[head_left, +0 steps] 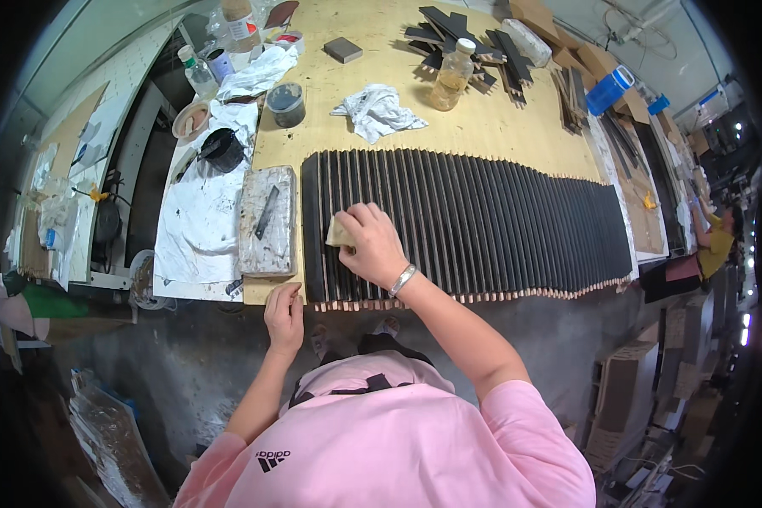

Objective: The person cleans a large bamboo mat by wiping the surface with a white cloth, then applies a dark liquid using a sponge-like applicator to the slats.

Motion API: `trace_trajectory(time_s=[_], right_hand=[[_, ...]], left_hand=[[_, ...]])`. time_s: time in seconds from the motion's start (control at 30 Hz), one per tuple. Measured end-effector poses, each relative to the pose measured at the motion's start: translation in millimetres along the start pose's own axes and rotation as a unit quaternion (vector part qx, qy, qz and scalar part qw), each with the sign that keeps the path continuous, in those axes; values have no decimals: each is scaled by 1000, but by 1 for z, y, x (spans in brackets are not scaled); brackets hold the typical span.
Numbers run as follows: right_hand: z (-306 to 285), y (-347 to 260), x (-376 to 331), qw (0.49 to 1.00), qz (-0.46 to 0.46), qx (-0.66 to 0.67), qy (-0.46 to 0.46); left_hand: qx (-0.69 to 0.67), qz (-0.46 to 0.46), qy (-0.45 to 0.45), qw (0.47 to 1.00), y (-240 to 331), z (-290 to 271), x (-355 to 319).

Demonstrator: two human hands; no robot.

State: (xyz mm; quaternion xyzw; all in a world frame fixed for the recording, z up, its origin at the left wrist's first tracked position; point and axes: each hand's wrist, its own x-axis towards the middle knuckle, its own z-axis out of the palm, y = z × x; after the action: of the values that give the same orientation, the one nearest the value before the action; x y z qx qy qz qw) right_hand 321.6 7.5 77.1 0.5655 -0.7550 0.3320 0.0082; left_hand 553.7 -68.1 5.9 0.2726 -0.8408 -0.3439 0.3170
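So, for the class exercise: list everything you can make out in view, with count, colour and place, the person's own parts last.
tabletop: one, yellow, centre
slat row: many, black, tabletop front
pad: one, yellowish, on the row's left part
slab: one, stained white, left of the row
flat strip: one, dark, on the slab
cloth: one, white, behind the row
tub: one, grey, left of the cloth
pot: one, black, behind the slab
bottle: one, amber, right of the cloth
loose slats: several, dark, far side
small block: one, brown, far side
container: one, blue, far right
Rim items: too small to tell
right hand: one, bare, holding the pad
left hand: one, bare, tabletop's near edge
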Motion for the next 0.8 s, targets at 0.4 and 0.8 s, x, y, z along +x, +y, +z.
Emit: trace_trajectory(time_s=[0.4,0.8], right_hand=[[-17,32,19,986,71,-115,98],[-32,93,51,939,229,-207,152]], left_hand=[[165,120,32,978,-28,17,19],[162,119,26,979,-22,17,21]])
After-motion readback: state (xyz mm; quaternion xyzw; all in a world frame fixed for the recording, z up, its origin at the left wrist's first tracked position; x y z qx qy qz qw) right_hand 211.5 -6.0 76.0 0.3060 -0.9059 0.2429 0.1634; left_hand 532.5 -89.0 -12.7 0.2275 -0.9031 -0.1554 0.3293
